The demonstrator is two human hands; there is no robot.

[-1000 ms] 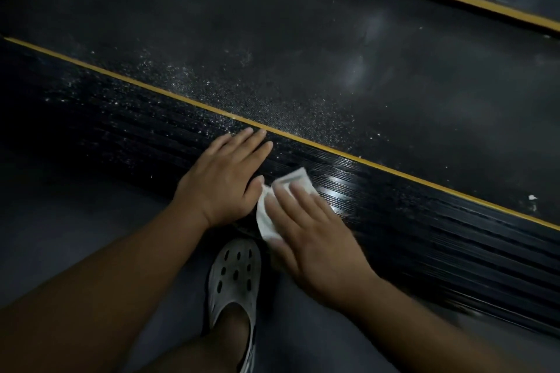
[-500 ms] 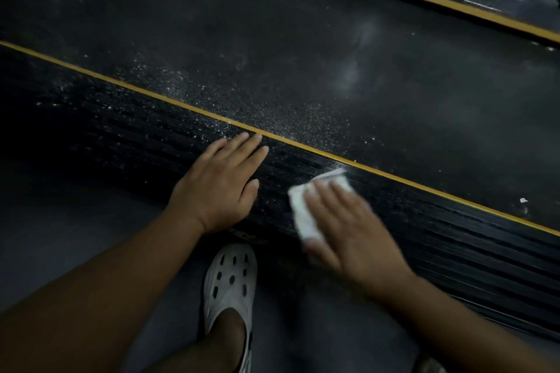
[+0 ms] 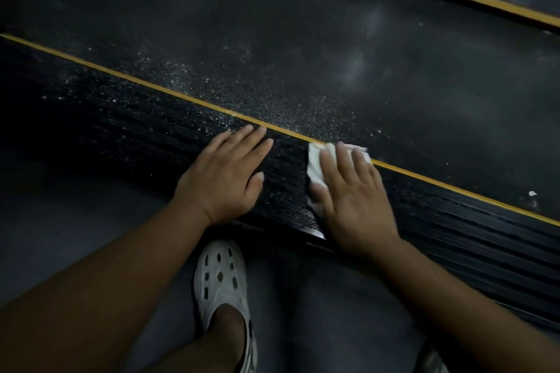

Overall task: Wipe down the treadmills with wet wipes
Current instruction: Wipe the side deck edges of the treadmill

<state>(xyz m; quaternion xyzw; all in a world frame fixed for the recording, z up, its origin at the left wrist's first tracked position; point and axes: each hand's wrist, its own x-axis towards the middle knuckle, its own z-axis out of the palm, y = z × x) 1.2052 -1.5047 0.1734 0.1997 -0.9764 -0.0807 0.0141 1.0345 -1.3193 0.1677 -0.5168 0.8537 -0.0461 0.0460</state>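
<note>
A white clog (image 3: 219, 277) with oval holes across its upper stands on the dark grey floor (image 3: 75, 236), toe pointing up the picture, a bare foot inside it. At the bottom right edge a sliver of a second shoe (image 3: 430, 362) shows, too cropped and dim to tell more

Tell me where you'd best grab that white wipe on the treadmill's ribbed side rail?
Pinch the wipe at its far edge, which pokes out beyond the right hand by the yellow stripe, coming from the belt side. The hand presses it flat on the rail, so only its edges show.
</note>
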